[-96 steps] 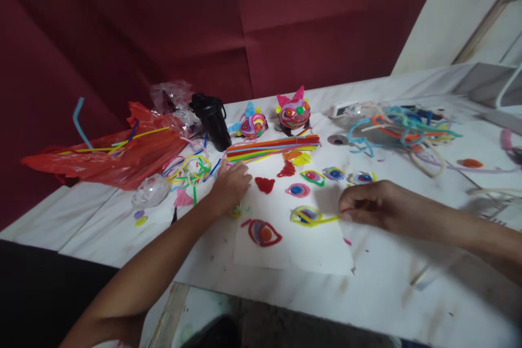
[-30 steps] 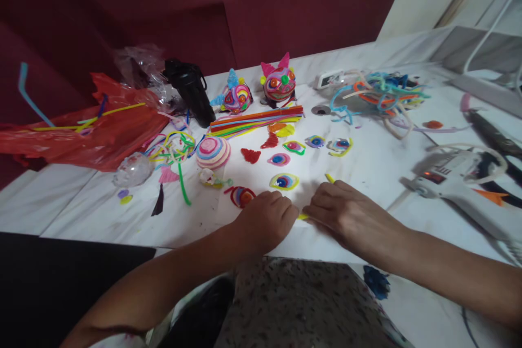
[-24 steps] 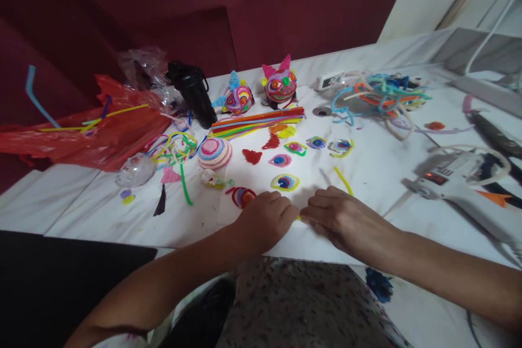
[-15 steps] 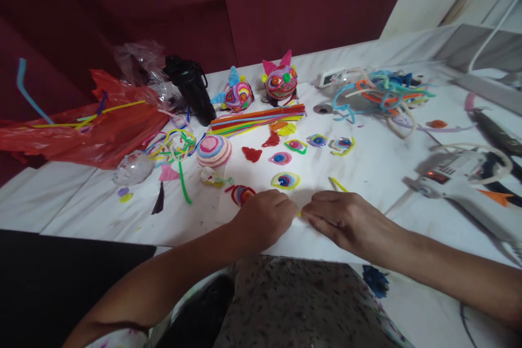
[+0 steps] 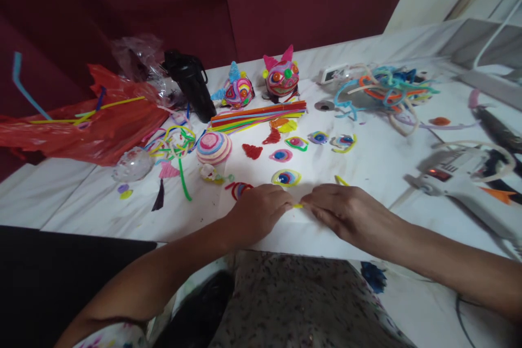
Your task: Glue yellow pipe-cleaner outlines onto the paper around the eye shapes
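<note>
Two hands are pinching a yellow strip [image 5: 298, 206] near the craft eyes

The person's left hand [image 5: 261, 209] and right hand [image 5: 342, 209] are facing each other close to the near edge of the white tabletop [image 5: 122, 215], and the fingers of both are clamping together on the yellow strip. It is sitting in the narrow gap between them, just in front of the yellow-edged eye [image 5: 286, 178]; whether it is touching the surface, I cannot tell.

As for progress, I am judging that much is already done. The pink eye [image 5: 281, 155], green-edged eye [image 5: 296, 143], purple eye [image 5: 318, 137] and yellow-edged eye are looking complete, lying flat with coloured rings around their centres. The red eye [image 5: 238, 190] is hiding partly behind the left hand, with a loose end poking out, so it may be wanting a little more. At the back, the pink-eared figure [image 5: 282, 76] and blue-horned figure [image 5: 237, 91] are standing fully decorated. Shaping the strip seems to be what is remaining: it is not yet forming any outline that I can see.

The strip itself is looking thin and bright yellow, only a short stretch showing. Beyond the right hand a yellow end [image 5: 341, 180] is peeking out; whether it is belonging to the same strip is unclear.
</note>
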Available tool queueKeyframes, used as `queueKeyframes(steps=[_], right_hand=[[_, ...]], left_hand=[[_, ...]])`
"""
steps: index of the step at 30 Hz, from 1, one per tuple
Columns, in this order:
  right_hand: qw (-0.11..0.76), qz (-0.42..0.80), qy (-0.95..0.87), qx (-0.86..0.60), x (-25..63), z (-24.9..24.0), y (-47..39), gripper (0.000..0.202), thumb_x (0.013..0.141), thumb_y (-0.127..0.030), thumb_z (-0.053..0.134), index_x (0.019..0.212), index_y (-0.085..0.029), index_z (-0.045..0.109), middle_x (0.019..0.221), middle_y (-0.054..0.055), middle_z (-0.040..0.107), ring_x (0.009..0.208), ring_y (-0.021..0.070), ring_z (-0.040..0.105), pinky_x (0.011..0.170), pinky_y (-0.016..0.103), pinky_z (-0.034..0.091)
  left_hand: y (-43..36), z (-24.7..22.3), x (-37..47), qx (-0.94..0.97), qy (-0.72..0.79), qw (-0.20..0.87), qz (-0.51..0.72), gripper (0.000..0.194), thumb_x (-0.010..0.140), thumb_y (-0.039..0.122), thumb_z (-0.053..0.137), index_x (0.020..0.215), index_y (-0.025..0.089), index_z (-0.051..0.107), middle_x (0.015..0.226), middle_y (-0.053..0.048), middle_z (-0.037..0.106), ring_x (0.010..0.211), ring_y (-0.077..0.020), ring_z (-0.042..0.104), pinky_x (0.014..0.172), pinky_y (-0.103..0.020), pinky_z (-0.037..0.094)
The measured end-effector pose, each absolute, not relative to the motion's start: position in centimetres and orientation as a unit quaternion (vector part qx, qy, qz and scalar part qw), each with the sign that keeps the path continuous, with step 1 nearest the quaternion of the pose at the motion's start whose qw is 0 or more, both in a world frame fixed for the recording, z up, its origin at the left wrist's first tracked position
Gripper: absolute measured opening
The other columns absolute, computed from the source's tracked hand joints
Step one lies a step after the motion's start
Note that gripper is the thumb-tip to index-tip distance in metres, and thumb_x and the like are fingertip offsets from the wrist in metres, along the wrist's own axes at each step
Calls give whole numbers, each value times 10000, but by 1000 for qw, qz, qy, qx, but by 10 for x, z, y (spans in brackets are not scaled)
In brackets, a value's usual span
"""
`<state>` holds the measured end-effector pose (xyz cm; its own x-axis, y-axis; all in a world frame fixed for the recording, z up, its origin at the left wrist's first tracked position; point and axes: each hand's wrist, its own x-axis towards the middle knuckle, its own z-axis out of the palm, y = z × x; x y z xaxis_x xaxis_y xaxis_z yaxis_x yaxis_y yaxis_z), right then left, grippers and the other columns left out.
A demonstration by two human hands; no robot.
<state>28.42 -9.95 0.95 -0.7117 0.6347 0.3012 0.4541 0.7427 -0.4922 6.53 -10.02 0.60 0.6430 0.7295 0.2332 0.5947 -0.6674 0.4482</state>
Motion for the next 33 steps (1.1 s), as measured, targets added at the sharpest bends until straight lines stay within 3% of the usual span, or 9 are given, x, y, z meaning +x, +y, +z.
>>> queueKeyframes(steps=[7,11,16,19,22,28,33], right_hand=[[212,181,-906,-318,287,4,-94,261,911,-90,432,903,-183,675,844,69,648,741,163,633,660,277,475],[201,173,-908,-325,286,-1,-92,248,915,-108,442,887,-177,679,819,64,651,721,167,637,644,278,467],[193,169,-909,-328,287,-3,-91,247,918,-118,449,865,-181,682,804,60,643,718,168,638,628,272,458],[195,156,-913,-324,287,-4,-91,269,915,-114,443,795,-185,673,780,59,635,707,171,632,613,276,454],[192,151,-915,-320,286,-4,-91,262,907,-101,449,841,-181,690,779,54,629,716,172,634,620,281,464],[188,141,-922,-308,286,-3,-91,252,879,-75,468,801,-194,676,771,46,615,718,172,624,602,279,473],[182,140,-927,-297,286,-2,-90,277,860,-48,468,757,-199,676,793,59,635,740,179,632,622,287,509]], left_hand=[[-96,0,60,925,351,50,136,245,978,202,428,939,150,664,868,-53,663,837,-180,598,744,-311,493],[-109,-8,61,917,353,-43,180,241,975,179,418,962,129,653,880,-75,648,831,-190,589,727,-336,508],[-141,-22,68,925,320,-108,174,286,981,189,419,1160,35,580,1044,-150,675,1024,-224,622,874,-366,546],[-157,-27,74,924,340,-111,133,375,984,256,406,1260,39,537,1245,-195,621,1177,-277,575,969,-428,532],[-163,-30,78,919,364,-91,117,448,967,313,438,1309,34,514,1339,-204,563,1233,-312,541,1034,-452,498],[-163,-38,79,918,363,-98,125,595,951,412,483,1354,-26,443,1375,-240,515,1279,-325,491,1103,-456,430],[-163,-39,80,910,384,-77,137,649,921,509,523,1354,29,458,1353,-200,541,1273,-314,485,1084,-477,439]])
